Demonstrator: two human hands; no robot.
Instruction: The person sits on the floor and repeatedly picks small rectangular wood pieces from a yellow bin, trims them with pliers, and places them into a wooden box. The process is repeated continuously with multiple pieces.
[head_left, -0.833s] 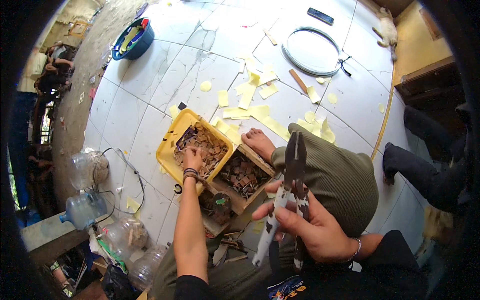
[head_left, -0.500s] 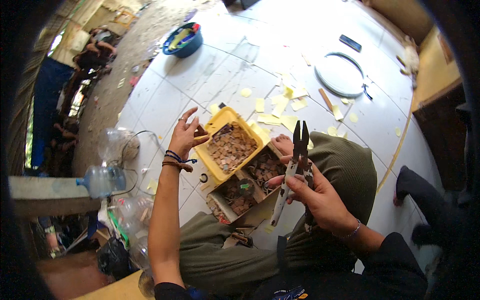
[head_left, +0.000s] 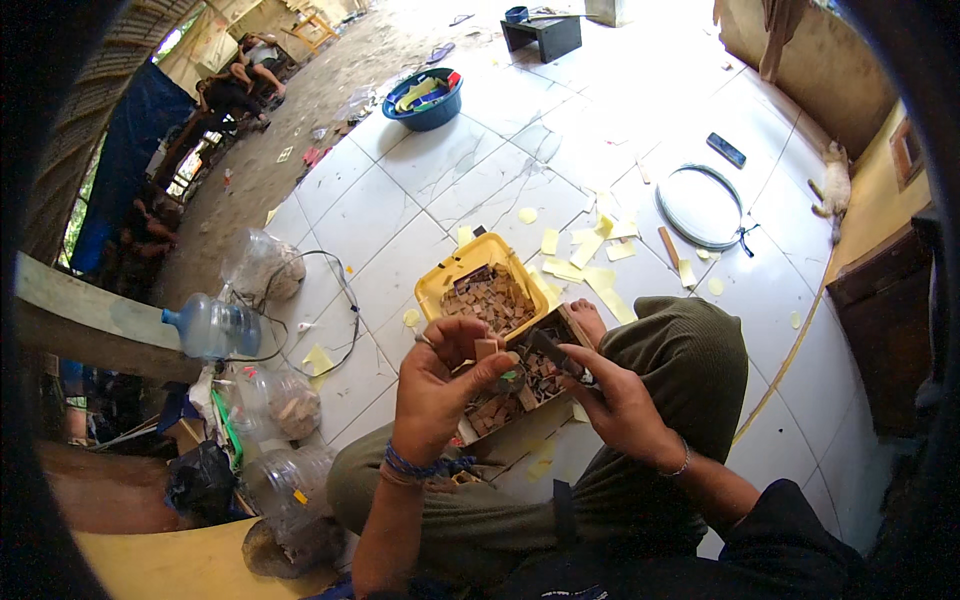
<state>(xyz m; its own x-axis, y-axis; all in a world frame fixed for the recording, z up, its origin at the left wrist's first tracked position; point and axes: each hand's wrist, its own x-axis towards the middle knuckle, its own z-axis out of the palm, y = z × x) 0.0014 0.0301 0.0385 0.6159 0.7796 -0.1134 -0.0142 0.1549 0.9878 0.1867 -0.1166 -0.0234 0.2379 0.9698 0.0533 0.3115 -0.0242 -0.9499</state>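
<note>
Just over the wooden box, my left hand pinches a small flat brown piece between thumb and fingers. My right hand is closed around a pair of pliers; their dark jaws point toward that piece, and the handles are mostly hidden by my hand. Below and beyond lies a yellow plastic tub full of small brown square pieces. The divided wooden box against it holds more pieces and dark scraps, partly covered by my hands.
My crossed legs in olive trousers frame the box. Yellow paper scraps, a wire coil and a phone lie on white tiles. Clear bottles stand left; a blue basin and a cat are farther off.
My left hand has come from the tub's left side toward the right hand, with the brown piece in its pinch. The pliers have tipped from upright to pointing left. The view has shifted.
</note>
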